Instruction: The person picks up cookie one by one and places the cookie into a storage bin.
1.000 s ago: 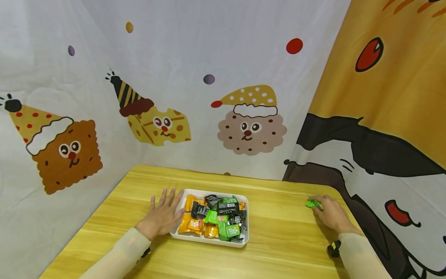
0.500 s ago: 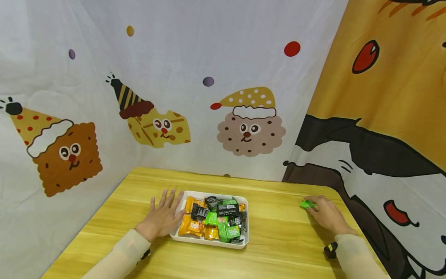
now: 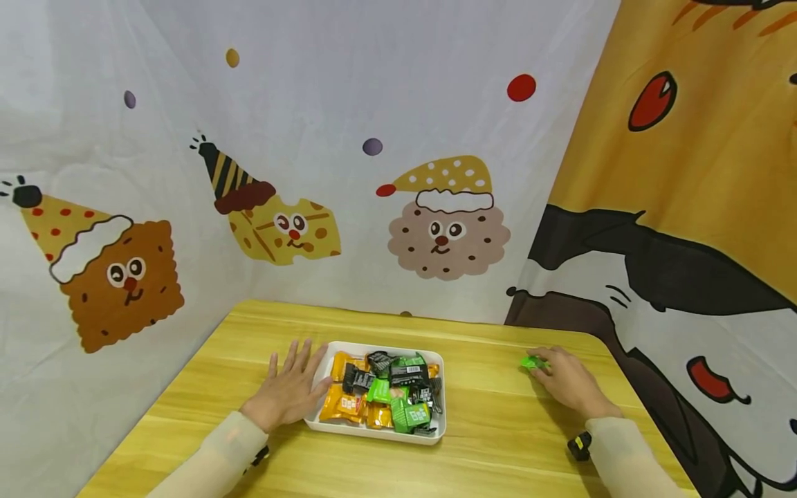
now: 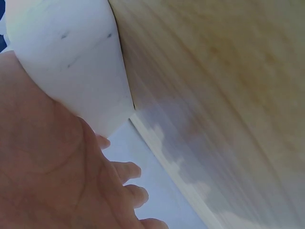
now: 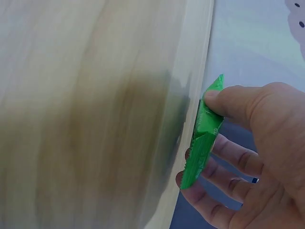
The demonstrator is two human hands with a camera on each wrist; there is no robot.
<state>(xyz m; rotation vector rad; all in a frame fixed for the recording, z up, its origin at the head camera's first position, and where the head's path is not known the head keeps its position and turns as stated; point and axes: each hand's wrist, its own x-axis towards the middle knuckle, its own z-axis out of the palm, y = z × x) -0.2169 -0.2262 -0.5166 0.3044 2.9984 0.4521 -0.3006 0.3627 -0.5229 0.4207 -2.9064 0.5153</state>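
My right hand pinches a small green snack packet between thumb and fingers, over the right part of the table. In the right wrist view the thumb presses one face of the packet and the fingertips are behind it. At the left end of a white tray lies my left hand, fingers spread and straight, the thumb reaching over the rim. Wrapped snack packets in orange, black and green fill the tray. The left wrist view shows the hand against the tray's white outer wall.
The wood-grain table extends around the tray and between it and my right hand. Behind and beside the table hangs a white cloth printed with cartoon biscuits and cheese. A dark band sits at my right wrist.
My right hand has moved left toward the tray, carrying the green snack packet with it. My left hand stays at the tray, and the tray's contents look the same.
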